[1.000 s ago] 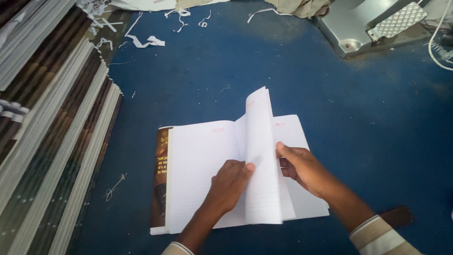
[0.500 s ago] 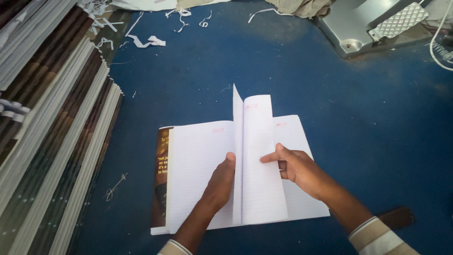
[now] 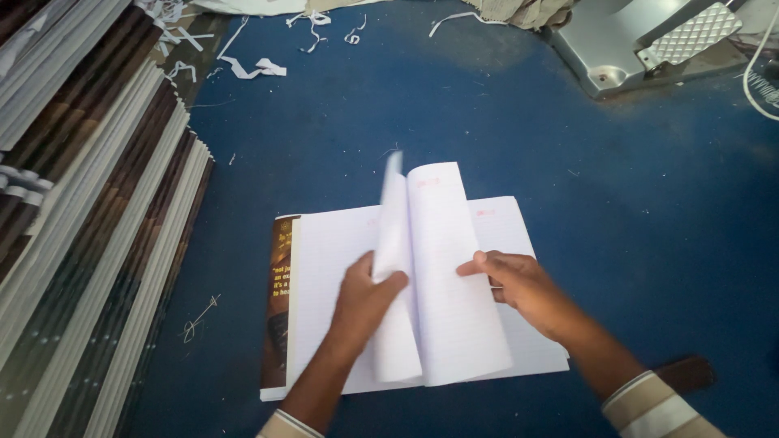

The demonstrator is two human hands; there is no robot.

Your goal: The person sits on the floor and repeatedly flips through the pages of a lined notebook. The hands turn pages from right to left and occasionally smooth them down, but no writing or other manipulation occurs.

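notebook [image 3: 341, 243] open under both hands, left hand [image 3: 365, 296] gripping raised pages [image 3: 434, 268], right hand [image 3: 523, 284] beside

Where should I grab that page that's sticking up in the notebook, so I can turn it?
Probably by its loose long edge, coming from the right. The raised page stands up from the middle fold of the open notebook, so only that outer edge is free. The right hand already touches it there, while the left hand holds the leaves beside it.
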